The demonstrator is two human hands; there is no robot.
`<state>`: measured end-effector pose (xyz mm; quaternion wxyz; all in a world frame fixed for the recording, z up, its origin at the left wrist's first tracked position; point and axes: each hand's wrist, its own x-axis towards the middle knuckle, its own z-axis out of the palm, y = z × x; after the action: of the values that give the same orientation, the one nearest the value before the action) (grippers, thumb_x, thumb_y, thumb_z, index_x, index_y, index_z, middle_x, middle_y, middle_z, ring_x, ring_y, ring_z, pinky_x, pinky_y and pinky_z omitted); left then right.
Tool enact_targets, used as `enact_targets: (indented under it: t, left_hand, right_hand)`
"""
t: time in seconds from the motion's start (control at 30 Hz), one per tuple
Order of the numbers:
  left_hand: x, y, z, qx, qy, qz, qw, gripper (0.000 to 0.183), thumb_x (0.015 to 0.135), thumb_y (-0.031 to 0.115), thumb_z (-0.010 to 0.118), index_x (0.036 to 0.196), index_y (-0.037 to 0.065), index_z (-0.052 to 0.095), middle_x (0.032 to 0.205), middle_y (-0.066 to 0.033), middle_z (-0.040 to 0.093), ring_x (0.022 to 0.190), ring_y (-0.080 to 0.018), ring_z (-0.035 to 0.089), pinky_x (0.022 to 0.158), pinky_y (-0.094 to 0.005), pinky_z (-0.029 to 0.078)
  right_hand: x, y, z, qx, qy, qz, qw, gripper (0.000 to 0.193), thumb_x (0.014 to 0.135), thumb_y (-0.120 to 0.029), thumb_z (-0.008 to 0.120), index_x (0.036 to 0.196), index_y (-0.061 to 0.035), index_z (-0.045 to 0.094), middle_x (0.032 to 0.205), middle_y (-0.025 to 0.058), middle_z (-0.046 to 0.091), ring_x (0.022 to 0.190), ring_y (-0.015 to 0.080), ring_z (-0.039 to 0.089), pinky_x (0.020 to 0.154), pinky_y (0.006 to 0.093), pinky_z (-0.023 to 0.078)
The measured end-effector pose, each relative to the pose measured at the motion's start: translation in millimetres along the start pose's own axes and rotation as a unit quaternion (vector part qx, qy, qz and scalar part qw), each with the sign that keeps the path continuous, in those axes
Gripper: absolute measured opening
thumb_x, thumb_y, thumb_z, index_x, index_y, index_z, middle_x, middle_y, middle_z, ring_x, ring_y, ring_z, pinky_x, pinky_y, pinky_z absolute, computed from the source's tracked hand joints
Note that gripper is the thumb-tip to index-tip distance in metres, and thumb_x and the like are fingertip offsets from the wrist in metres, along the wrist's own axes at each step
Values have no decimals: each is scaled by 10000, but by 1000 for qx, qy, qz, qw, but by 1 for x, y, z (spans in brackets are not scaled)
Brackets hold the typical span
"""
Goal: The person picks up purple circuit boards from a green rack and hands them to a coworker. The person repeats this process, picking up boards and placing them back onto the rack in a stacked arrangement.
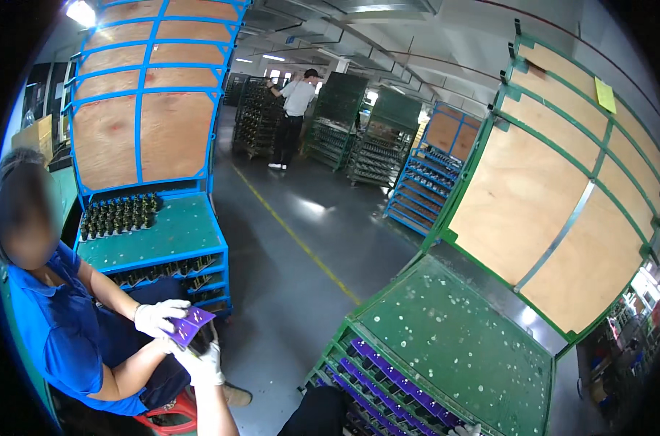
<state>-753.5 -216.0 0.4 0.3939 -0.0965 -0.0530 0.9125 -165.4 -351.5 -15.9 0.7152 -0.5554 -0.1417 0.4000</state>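
Left hand (205, 365) pinching the purple piece (191, 326) from below, co-worker's hand (158, 317) at its left; right hand (466, 430) (can't tell its grip) well rightward!

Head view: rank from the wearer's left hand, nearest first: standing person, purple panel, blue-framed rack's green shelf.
1. Purple panel: right by the left hand, just above-left.
2. Green shelf: farther off, ahead and left.
3. Standing person: deep in the background.

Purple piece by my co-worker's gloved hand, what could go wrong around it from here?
The purple piece might slip, since the co-worker's gloved hand and your left hand crowd close together there. Your right hand, low beside the green rack, could bump its purple rows.
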Motion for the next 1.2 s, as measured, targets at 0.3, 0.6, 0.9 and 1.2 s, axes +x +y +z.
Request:
enact_targets:
  t: [0.3, 0.6, 0.9, 1.2]
  left_hand:
    - [-6, -18, -11, 69, -78, -177, 979, 506, 914, 527, 477, 1097, 60, 541, 1160, -166, 567, 1059, -378, 567, 831, -513, 530]
    - [-103, -117, -179, 253, 32, -474, 843, 449, 962, 443, 421, 1065, 12, 495, 1131, -217, 570, 1042, -389, 566, 880, -486, 479]
    - [-147, -170, -199, 538, 20, -410, 736, 299, 989, 310, 458, 1111, 43, 512, 1027, -143, 660, 875, -263, 674, 758, -369, 548]
    - [-152, -185, -215, 509, -27, -364, 780, 310, 960, 325, 525, 1059, 33, 551, 988, -127, 656, 874, -245, 665, 789, -367, 556]
  right_hand:
    - [33, -15, -51, 130, 12, 17, 991, 692, 913, -505, 470, 1331, 41, 388, 1421, 212, 359, 1297, 336, 353, 1110, 421, 247]
    - [8, -27, -15, 132, -11, -25, 991, 617, 931, -455, 458, 1350, -4, 408, 1392, 157, 431, 1287, 280, 367, 1086, 395, 254]
    - [-12, -108, 9, -43, -7, -139, 989, 652, 938, -448, 482, 1413, -27, 331, 1371, 190, 412, 1222, 331, 427, 995, 433, 377]
    - [95, -320, 88, 32, 24, -342, 939, 509, 938, -456, 520, 1180, -9, 488, 1073, 100, 515, 925, 179, 528, 806, 279, 433]
